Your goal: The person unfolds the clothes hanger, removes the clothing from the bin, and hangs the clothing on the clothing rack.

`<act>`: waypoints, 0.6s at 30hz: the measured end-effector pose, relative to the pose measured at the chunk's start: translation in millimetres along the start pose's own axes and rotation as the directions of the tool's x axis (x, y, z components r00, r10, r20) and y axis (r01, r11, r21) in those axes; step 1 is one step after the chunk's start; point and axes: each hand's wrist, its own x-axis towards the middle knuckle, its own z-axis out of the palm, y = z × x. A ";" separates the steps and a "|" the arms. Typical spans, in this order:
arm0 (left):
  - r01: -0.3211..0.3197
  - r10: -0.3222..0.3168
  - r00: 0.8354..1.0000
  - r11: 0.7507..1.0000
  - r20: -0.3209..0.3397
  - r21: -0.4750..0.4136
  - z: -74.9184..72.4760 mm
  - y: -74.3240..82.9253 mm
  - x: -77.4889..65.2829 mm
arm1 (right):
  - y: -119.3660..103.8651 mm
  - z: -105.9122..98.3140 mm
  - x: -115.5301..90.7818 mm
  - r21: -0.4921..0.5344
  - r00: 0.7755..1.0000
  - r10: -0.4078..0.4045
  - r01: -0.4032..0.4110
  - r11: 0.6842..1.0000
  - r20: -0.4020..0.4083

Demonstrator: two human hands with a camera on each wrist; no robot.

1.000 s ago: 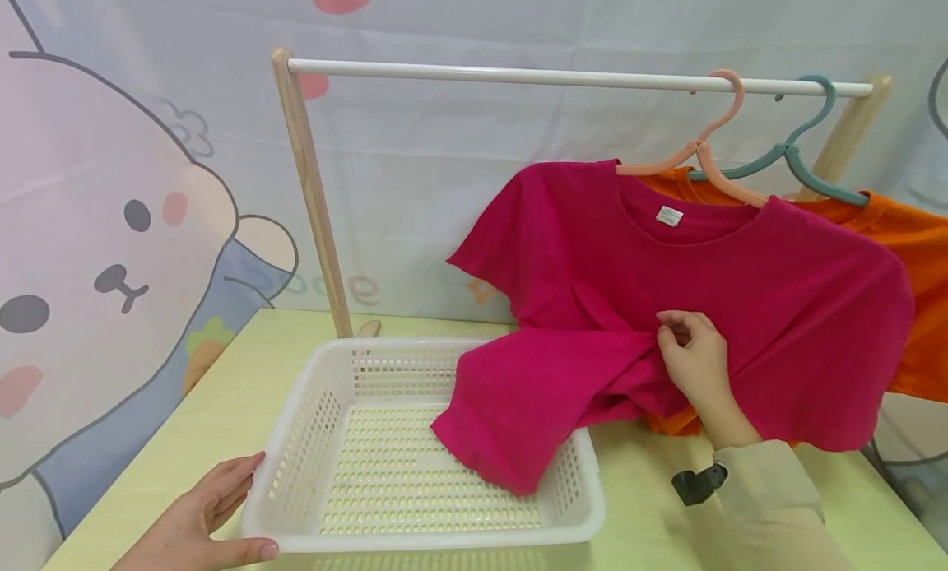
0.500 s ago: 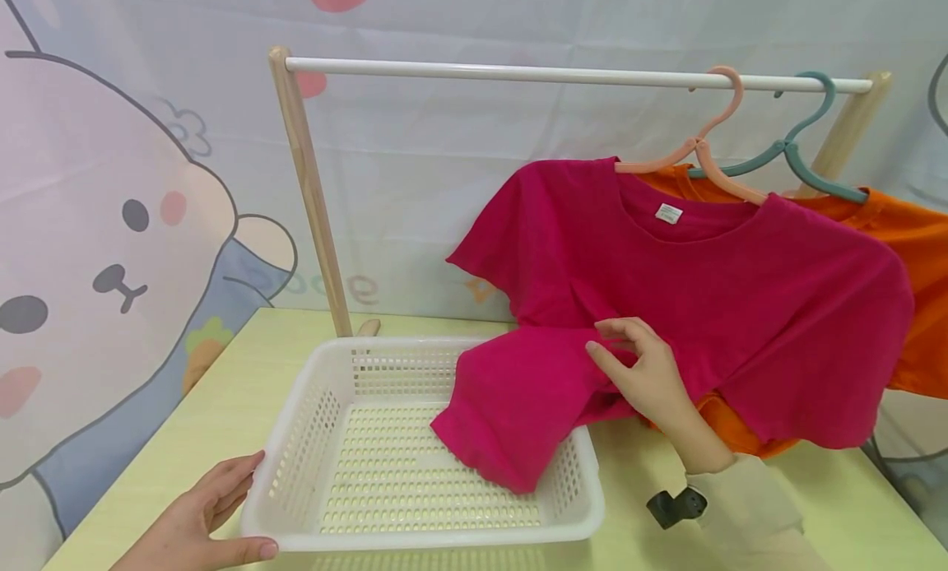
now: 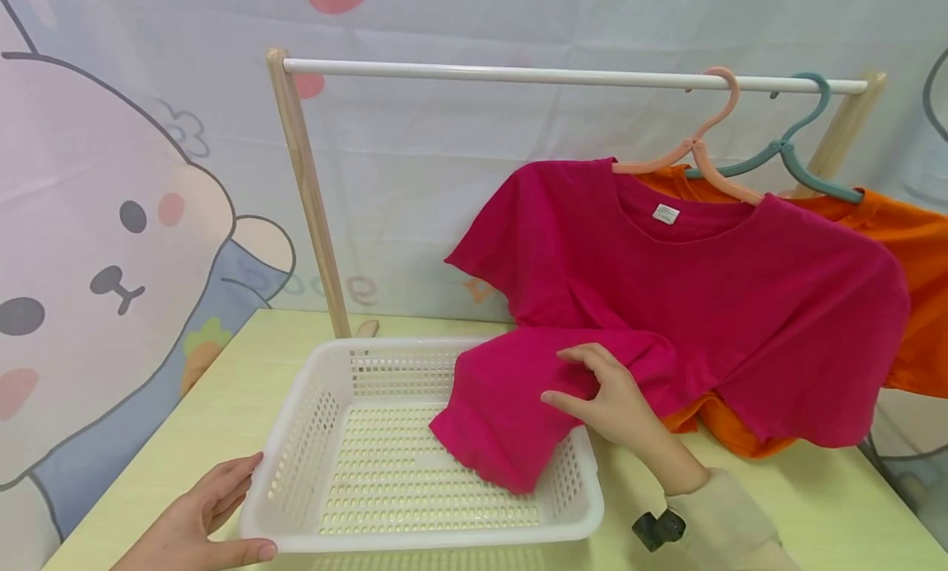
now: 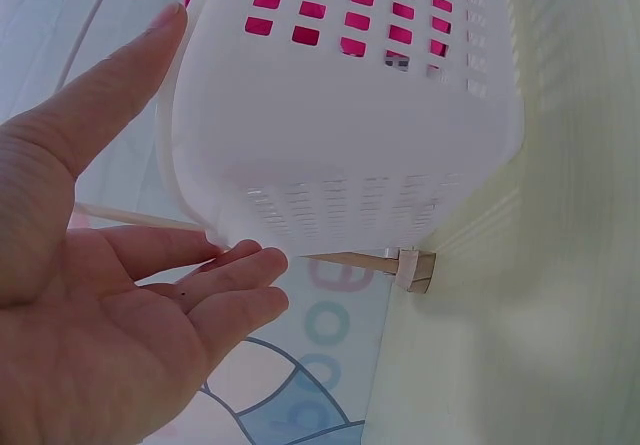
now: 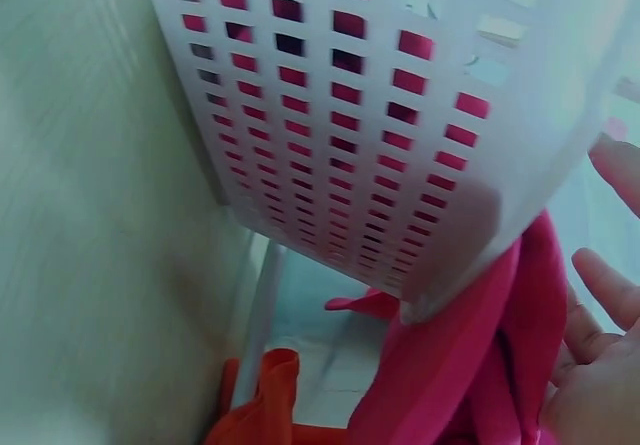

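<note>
A magenta T-shirt (image 3: 741,299) hangs on a peach hanger (image 3: 716,168). Its lower left part droops over the right rim of a white plastic basket (image 3: 415,542) and into it. My right hand (image 3: 611,402) is over that drooping cloth, thumb and fingers spread, holding nothing. In the right wrist view the magenta cloth (image 5: 450,365) runs over the rim beside the fingers. At the basket's front left corner is my left hand (image 3: 188,522), with thumb and fingers extended along the outside. The left wrist view shows the thumb (image 4: 130,80) against the rim.
An orange T-shirt (image 3: 914,291) on a teal hanger (image 3: 796,164) hangs behind the magenta one. Both hangers hook over the white rail (image 3: 481,72) of a rack with wooden posts (image 3: 311,201). Basket and rack stand on a pale yellow table (image 3: 215,406); a printed cloth covers the wall.
My right hand has let go of the magenta T-shirt and moved left and down, its fingers opening. The bunched cloth has dropped looser, showing more orange beneath. My left hand stays put.
</note>
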 end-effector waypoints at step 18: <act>0.083 -0.082 0.996 0.995 0.019 -0.056 -1.4 -4.5 -0.9 | 12.0 16.2 -1.9 -0.080 0.996 0.068 -0.063 0.995 0.059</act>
